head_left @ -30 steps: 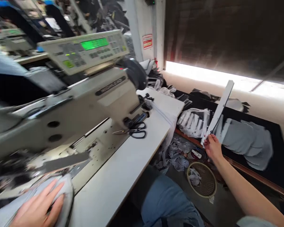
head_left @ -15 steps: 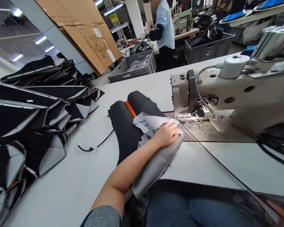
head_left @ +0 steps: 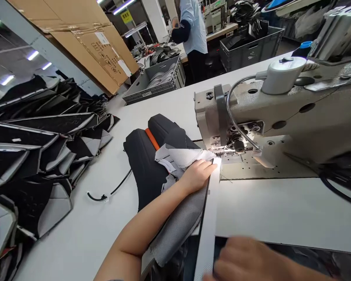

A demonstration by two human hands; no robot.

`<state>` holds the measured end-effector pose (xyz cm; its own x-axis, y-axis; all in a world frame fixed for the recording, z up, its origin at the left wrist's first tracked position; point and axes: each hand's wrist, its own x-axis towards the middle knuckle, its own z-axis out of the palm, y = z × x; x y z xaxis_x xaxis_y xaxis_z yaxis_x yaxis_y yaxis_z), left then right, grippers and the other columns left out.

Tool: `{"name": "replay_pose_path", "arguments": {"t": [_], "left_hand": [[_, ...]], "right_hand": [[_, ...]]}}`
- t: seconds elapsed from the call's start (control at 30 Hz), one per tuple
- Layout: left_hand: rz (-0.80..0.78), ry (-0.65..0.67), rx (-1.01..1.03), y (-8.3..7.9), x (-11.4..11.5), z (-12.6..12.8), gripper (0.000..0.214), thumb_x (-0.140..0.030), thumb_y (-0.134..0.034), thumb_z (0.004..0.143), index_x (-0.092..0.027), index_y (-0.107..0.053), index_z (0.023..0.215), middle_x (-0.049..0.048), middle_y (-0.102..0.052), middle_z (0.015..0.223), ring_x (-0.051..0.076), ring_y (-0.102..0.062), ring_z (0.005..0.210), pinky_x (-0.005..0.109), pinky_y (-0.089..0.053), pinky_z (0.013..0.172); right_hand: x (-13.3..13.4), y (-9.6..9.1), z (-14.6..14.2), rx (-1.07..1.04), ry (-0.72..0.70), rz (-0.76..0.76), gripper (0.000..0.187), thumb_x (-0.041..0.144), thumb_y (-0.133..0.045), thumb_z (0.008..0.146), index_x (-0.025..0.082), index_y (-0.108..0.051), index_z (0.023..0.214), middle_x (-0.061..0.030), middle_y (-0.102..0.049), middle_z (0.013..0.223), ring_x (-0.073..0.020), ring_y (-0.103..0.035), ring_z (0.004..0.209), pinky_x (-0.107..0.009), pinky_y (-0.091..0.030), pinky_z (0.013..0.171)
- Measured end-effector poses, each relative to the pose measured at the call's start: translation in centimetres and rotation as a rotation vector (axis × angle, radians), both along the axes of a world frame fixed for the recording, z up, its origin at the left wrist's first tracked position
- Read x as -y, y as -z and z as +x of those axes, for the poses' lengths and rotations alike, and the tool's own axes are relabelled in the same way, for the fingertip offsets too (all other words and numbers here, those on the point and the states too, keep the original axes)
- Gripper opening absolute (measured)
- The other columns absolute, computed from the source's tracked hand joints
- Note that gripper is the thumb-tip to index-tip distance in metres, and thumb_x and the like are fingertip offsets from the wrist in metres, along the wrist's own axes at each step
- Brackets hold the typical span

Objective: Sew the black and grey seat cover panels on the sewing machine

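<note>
Left hand (head_left: pixel 197 175) flat, fingers spread, pressing grey mesh fabric panel (head_left: pixel 178 222) on white bench (head_left: pixel 275 210), at 9 o'clock of beige sewing machine (head_left: pixel 269 113). Right hand (head_left: pixel 245 261), blurred, pinching long white strip (head_left: pixel 208 222) at 6 o'clock.

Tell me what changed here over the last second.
The right hand, which held a long pale strip up beside the bench, has brought it onto the table along the grey fabric's edge, its far end near the sewing machine. The left hand stays pressed on that fabric.
</note>
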<state>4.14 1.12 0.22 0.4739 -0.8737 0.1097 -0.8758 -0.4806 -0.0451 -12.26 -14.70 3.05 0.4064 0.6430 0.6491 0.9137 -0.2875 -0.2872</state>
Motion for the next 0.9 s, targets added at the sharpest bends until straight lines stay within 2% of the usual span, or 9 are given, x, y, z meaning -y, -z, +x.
{"name": "replay_pose_path", "arguments": {"t": [0.1, 0.17, 0.2, 0.27, 0.33, 0.47, 0.63, 0.77, 0.9], "left_hand": [[-0.094, 0.022, -0.021, 0.0, -0.4, 0.1, 0.030, -0.022, -0.034, 0.097, -0.010, -0.057, 0.111, 0.0113, -0.063, 0.104, 0.018, -0.057, 0.097, 0.032, -0.047, 0.091], [-0.109, 0.020, 0.007, 0.1, -0.3, 0.0, 0.033, -0.024, -0.031, 0.098, -0.009, -0.058, 0.109, 0.0115, -0.063, 0.100, 0.019, -0.058, 0.094, 0.033, -0.048, 0.091], [-0.098, 0.016, 0.028, 0.1, -0.2, 0.0, 0.035, -0.024, -0.029, 0.098, -0.009, -0.059, 0.108, 0.0116, -0.064, 0.098, 0.019, -0.059, 0.093, 0.033, -0.048, 0.090], [-0.068, 0.010, 0.080, 0.1, 0.0, -0.2, 0.038, -0.024, -0.025, 0.099, -0.008, -0.058, 0.109, 0.0121, -0.064, 0.097, 0.019, -0.060, 0.091, 0.033, -0.049, 0.089], [-0.048, 0.008, 0.127, 0.1, 0.2, -0.3, 0.038, -0.022, -0.024, 0.099, -0.008, -0.057, 0.113, 0.0126, -0.064, 0.098, 0.020, -0.060, 0.093, 0.033, -0.050, 0.089], [0.039, -0.035, 0.110, -0.3, 0.8, -0.4, 0.033, -0.020, -0.030, 0.097, -0.009, -0.057, 0.111, 0.0119, -0.062, 0.094, 0.020, -0.060, 0.089, 0.031, -0.051, 0.081], [0.218, -0.244, 0.037, -1.1, 2.8, -1.1, 0.024, -0.022, -0.043, 0.092, -0.011, -0.056, 0.110, 0.0093, -0.060, 0.091, 0.021, -0.056, 0.084, 0.032, -0.048, 0.075], [0.264, -0.379, 0.074, -1.2, 4.2, -1.9, 0.031, -0.028, -0.045, 0.091, -0.016, -0.050, 0.119, 0.0094, -0.059, 0.098, 0.024, -0.054, 0.089, 0.036, -0.044, 0.074], [0.287, -0.438, 0.076, -1.3, 4.7, -2.3, 0.029, -0.030, -0.044, 0.091, -0.018, -0.050, 0.117, 0.0094, -0.058, 0.098, 0.024, -0.053, 0.090, 0.035, -0.040, 0.075]], "right_hand": [[2.0, 1.3, 4.9, 0.035, 0.345, -0.013, 0.027, 0.009, -0.037, 0.091, 0.010, -0.060, 0.107, -0.0032, -0.058, 0.071, -0.0145, -0.051, 0.058, -0.029, -0.039, 0.051], [3.5, 3.3, 7.3, 0.003, 0.527, -0.153, 0.033, 0.007, -0.036, 0.089, 0.007, -0.058, 0.113, -0.0059, -0.058, 0.076, -0.0164, -0.054, 0.063, -0.030, -0.039, 0.055], [4.0, 4.3, 8.2, 0.007, 0.553, -0.231, 0.035, 0.007, -0.037, 0.088, 0.006, -0.057, 0.116, -0.0064, -0.057, 0.077, -0.0173, -0.054, 0.065, -0.030, -0.038, 0.056], [4.6, 5.9, 9.3, 0.050, 0.550, -0.340, 0.037, 0.008, -0.040, 0.085, 0.005, -0.056, 0.119, -0.0063, -0.055, 0.075, -0.0189, -0.052, 0.067, -0.031, -0.036, 0.057], [4.5, 6.6, 9.7, 0.067, 0.533, -0.385, 0.036, 0.009, -0.042, 0.085, 0.006, -0.058, 0.117, -0.0052, -0.054, 0.073, -0.0191, -0.050, 0.065, -0.032, -0.034, 0.057], [4.0, 6.5, 10.0, -0.014, 0.529, -0.402, 0.024, 0.014, -0.045, 0.085, 0.010, -0.062, 0.102, -0.0034, -0.053, 0.067, -0.0178, -0.048, 0.059, -0.033, -0.029, 0.054], [4.0, 6.5, 9.9, -0.016, 0.541, -0.352, 0.014, 0.012, -0.046, 0.083, 0.015, -0.060, 0.083, -0.0029, -0.052, 0.065, -0.0160, -0.045, 0.057, -0.032, -0.023, 0.053], [4.0, 6.7, 9.6, -0.018, 0.552, -0.334, 0.015, 0.007, -0.046, 0.079, 0.017, -0.053, 0.071, -0.0018, -0.049, 0.061, -0.0154, -0.041, 0.055, -0.031, -0.020, 0.054], [4.0, 6.8, 9.6, -0.050, 0.524, -0.377, 0.014, 0.005, -0.047, 0.075, 0.017, -0.051, 0.069, -0.0020, -0.049, 0.063, -0.0154, -0.039, 0.056, -0.031, -0.020, 0.055]]}}
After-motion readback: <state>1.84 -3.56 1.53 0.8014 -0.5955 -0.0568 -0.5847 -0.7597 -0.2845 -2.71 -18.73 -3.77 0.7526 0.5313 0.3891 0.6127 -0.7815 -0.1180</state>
